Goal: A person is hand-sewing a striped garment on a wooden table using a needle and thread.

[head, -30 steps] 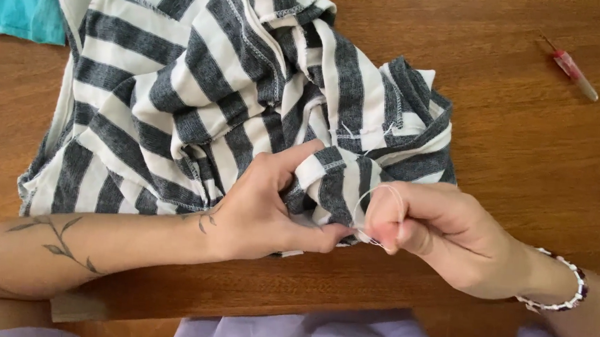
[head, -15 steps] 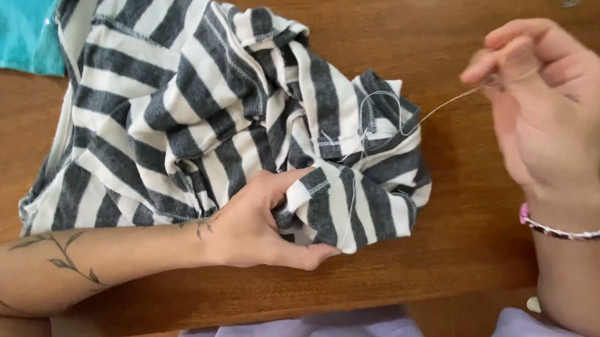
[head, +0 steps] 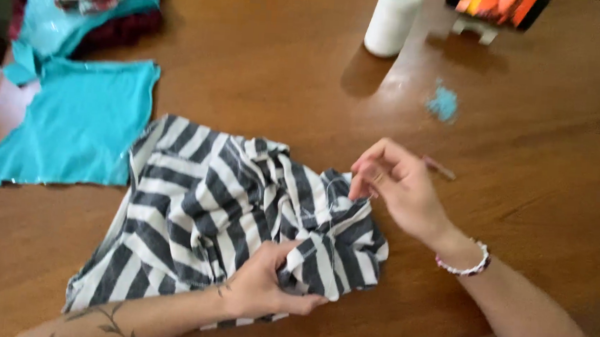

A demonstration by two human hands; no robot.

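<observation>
Our left hand pinching a fold of the striped cloth on the wooden table, our right hand just above it, fingertips pressed together, turquoise fabric beside it

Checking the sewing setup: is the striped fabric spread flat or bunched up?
Bunched up: the striped fabric lies crumpled in folds, the left hand pinching its near edge.

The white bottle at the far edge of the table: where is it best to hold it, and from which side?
Grip the white bottle around its straight round body, coming from the near right side: it stands upright, and bare wooden table lies there.
</observation>
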